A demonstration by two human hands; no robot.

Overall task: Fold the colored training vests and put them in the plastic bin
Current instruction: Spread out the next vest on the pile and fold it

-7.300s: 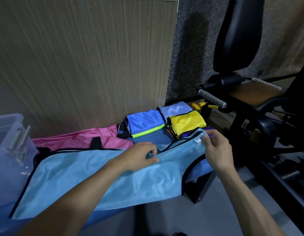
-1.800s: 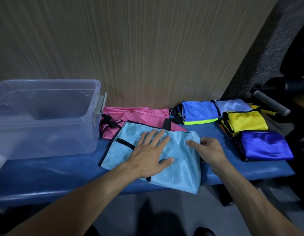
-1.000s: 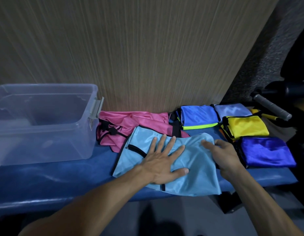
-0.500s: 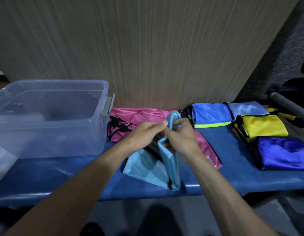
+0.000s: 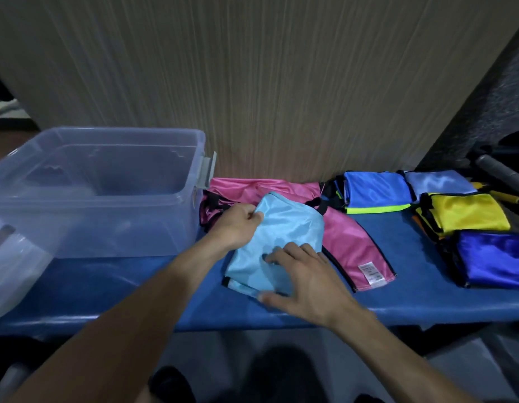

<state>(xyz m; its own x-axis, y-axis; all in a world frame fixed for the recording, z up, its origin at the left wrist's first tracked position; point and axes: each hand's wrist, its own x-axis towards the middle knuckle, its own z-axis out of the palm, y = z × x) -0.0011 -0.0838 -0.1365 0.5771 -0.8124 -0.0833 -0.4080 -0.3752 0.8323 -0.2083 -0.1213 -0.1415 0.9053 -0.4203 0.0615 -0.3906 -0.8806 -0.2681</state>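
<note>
Head view: nearest, at 6 o'clock, two bare forearms reach up over the front edge of the blue padded bench (image 5: 113,292). Right hand (image 5: 304,283) lies flat on the near part of the folded light-blue vest (image 5: 284,237), fingers spread and straight, pressing it down; thumb at the vest's near edge. Left hand (image 5: 238,225), at 11 o'clock from the right hand, pinches the vest's left edge between thumb and curled fingers. The vest sits mid-bench, folded to a compact packet, partly overlapping the pink vest (image 5: 348,242), which lies unfolded beneath and behind it, white label showing near its front right corner. At 9 o'clock, the clear plastic bin (image 5: 107,216) stands on the bench, its latch just beside the pink vest; no vest visible inside. At 3 o'clock, well apart from the hands, folded vests lie together: royal-blue vest (image 5: 496,260) nearest, yellow vest (image 5: 467,212) behind it, then blue vest with green trim (image 5: 374,191) and pale-blue vest (image 5: 438,181) farthest. Behind everything, a wood-grain wall panel (image 5: 281,82).
</note>
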